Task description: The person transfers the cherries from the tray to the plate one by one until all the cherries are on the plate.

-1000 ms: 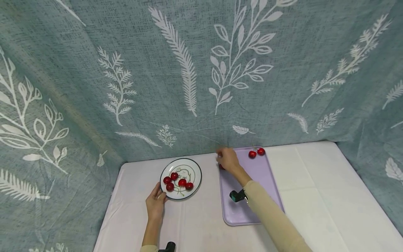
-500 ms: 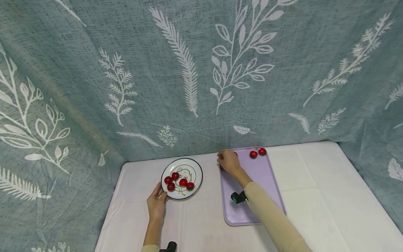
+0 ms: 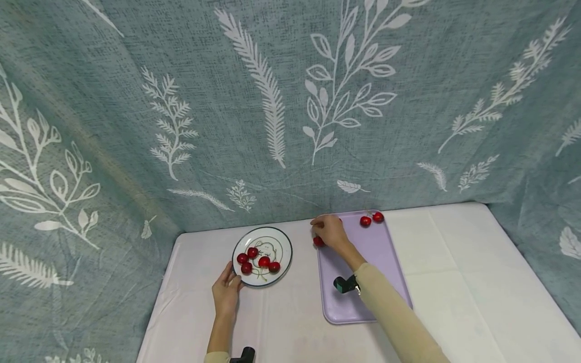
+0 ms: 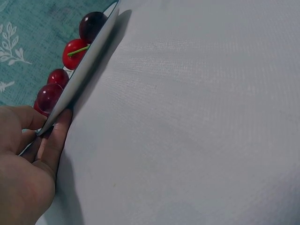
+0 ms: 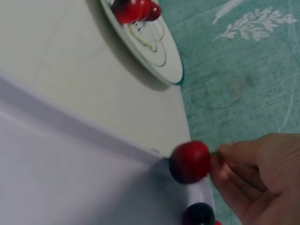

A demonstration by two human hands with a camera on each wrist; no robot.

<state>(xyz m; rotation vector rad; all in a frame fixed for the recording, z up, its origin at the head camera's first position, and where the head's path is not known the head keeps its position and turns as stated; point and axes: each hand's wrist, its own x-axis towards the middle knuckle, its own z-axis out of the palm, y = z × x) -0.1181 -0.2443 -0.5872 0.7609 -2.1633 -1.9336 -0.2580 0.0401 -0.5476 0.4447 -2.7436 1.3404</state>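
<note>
My left hand (image 3: 225,294) grips the near-left rim of a white plate (image 3: 285,242), thumb above and fingers beneath in the left wrist view. Several red cherries (image 3: 264,261) with green stems lie on that plate. Over the far-left corner of a lilac tray (image 3: 336,310), my right hand (image 3: 330,232) pinches the green stem of a cherry (image 5: 190,161). This cherry hangs from the fingertips close to the tray's rim in the right wrist view. Another dark cherry (image 5: 198,214) sits just below it in the tray corner, partly cut off by the frame.
Two more cherries (image 3: 371,219) rest at the tray's far-right corner. A white cloth covers the table (image 3: 454,282). Right behind it hangs a green-blue curtain (image 3: 281,126) with white leaf prints. Between plate and tray runs a strip of bare cloth.
The cherry under my right hand now shows more fully at the tray's left rim, as the hand shifts slightly. My left hand stays on the plate's rim.
</note>
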